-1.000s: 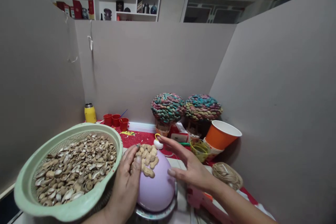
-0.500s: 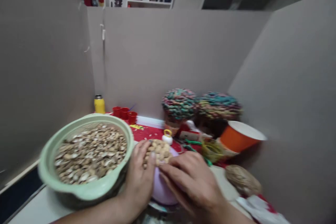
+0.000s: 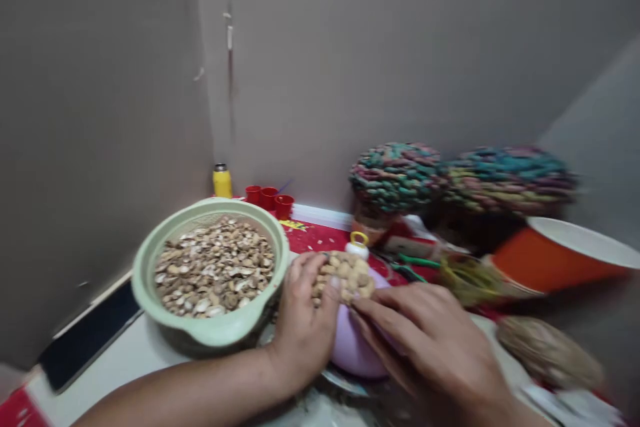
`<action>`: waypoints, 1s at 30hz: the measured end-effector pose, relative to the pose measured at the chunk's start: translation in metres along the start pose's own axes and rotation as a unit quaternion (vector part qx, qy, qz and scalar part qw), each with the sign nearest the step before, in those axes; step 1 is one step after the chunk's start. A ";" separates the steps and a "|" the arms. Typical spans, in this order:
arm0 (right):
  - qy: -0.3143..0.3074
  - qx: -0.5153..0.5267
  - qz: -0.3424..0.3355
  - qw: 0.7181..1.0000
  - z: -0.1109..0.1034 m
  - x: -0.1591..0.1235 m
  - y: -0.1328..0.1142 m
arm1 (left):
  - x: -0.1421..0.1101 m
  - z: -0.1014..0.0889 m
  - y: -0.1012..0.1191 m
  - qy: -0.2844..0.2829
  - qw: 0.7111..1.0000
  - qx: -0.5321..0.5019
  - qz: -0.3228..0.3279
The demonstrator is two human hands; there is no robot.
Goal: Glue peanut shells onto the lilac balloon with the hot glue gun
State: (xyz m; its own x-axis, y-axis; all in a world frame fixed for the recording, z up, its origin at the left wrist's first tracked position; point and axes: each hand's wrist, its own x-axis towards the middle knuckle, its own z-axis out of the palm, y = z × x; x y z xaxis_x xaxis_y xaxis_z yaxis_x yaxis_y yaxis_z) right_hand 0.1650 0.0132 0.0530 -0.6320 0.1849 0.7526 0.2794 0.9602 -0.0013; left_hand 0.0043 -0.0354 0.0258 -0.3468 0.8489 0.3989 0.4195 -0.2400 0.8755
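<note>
A pile of unshelled peanuts (image 3: 350, 273) sits on top of a lilac upturned bowl (image 3: 353, 350). My left hand (image 3: 305, 320) rests against the left side of that bowl, fingers curved and touching the peanuts. My right hand (image 3: 430, 340) lies on the bowl's right side with its fingers stretched toward the peanuts, fingertips just below the pile. To the left stands a pale green colander (image 3: 210, 330) filled with empty peanut shells (image 3: 215, 267).
An orange paper cup (image 3: 550, 257) lies tipped at the right, near two multicoloured yarn balls (image 3: 395, 173). A yellow flask (image 3: 222, 180) and red cups (image 3: 270, 197) stand at the back wall. A dark phone (image 3: 85, 340) lies at the left. Grey partitions enclose the table.
The view has swung down and to the left. My right hand came down from above the bowl onto its right side beside the peanuts. My left hand stayed on the bowl.
</note>
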 end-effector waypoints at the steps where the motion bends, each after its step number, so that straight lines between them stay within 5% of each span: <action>1: -0.009 -0.031 -0.008 0.999 -0.001 0.003 -0.004 | 0.001 0.000 -0.002 -0.006 1.000 -0.010 0.001; 17: 0.031 -0.010 0.019 0.999 -0.020 0.006 -0.016 | 0.003 0.001 -0.008 -0.010 1.000 0.001 0.019; 30: -0.058 -0.057 -0.067 0.994 -0.013 0.003 -0.002 | 0.000 0.002 -0.009 -0.016 1.000 0.002 0.021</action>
State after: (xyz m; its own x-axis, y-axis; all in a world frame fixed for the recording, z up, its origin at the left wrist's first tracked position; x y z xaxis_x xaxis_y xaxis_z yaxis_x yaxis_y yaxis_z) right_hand 0.1720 0.0094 0.0641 -0.7469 0.0866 0.6593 0.2630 0.9491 0.1733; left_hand 0.0022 -0.0320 0.0179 -0.3017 0.8525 0.4269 0.4369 -0.2744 0.8566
